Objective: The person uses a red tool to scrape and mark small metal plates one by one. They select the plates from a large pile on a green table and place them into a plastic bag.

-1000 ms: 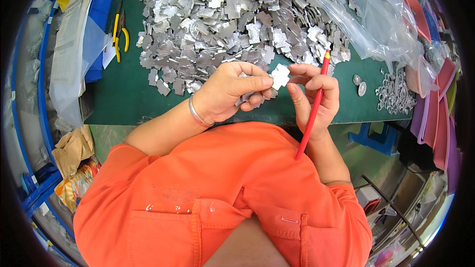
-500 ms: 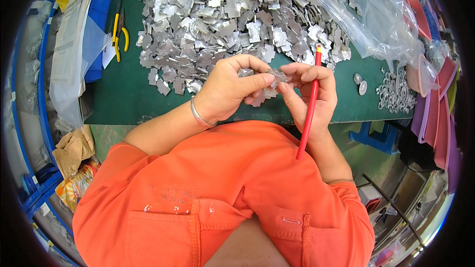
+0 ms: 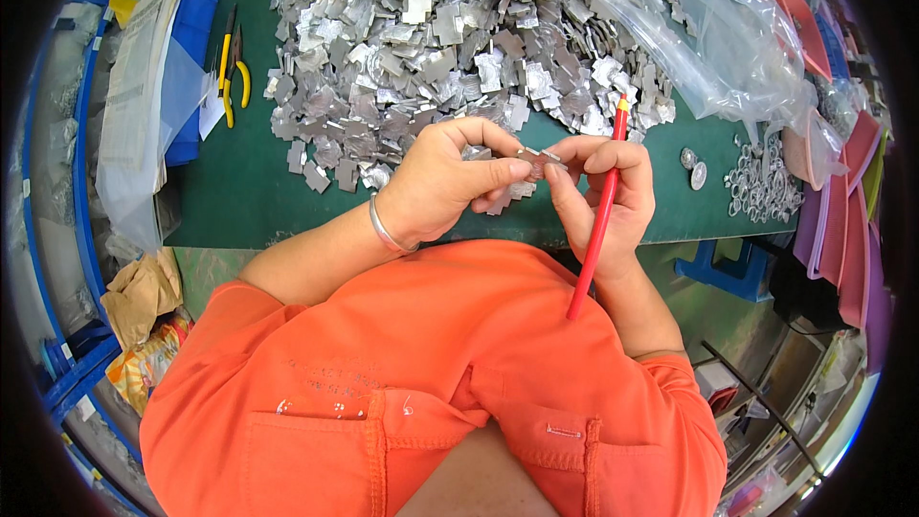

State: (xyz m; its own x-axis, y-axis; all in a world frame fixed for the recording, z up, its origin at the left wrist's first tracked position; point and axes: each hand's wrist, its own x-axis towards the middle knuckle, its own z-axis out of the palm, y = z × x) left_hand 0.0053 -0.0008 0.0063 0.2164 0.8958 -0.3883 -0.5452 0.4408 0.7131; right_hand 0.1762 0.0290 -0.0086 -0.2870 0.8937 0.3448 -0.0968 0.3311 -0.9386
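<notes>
My left hand (image 3: 442, 180) pinches a small flat silvery metal piece (image 3: 538, 162) between thumb and fingers, with a few more pieces tucked under its fingers. My right hand (image 3: 613, 193) touches the same piece with thumb and forefinger and also grips a long red stick tool (image 3: 595, 216) that slants down toward my orange shirt. Both hands hover above the near edge of a green mat (image 3: 244, 193). Just beyond them lies a big heap of the same silvery metal pieces (image 3: 431, 33).
A clear plastic bag (image 3: 704, 33) lies at the back right. Small metal rings (image 3: 758, 184) and two round discs (image 3: 693, 168) sit at right, beside pink trays (image 3: 852, 220). Yellow-handled pliers (image 3: 233, 77), papers and a blue bin (image 3: 187, 57) are at left.
The piece that stood up white between my hands a second ago has been turned flat and drawn in between both hands' fingertips. The red stick has tilted slightly.
</notes>
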